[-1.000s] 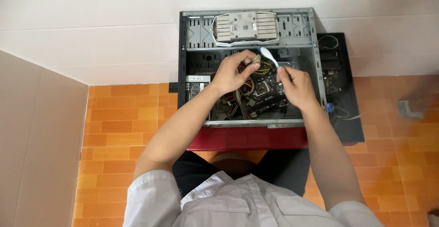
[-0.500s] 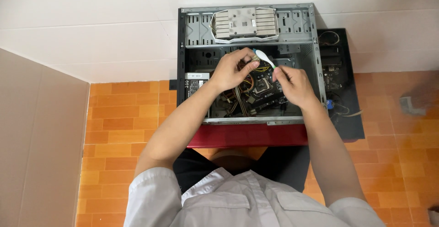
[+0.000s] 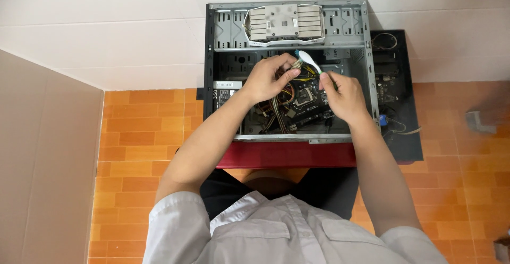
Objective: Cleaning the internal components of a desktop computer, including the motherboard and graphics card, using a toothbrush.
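Open computer case lies on the floor. Left hand pinches a cable connector at its fingertips above the motherboard. Right hand grips a white brush, fingers curled around its handle, head touching the connector.

A heatsink rests atop the case; a black side panel lies on orange tiles.
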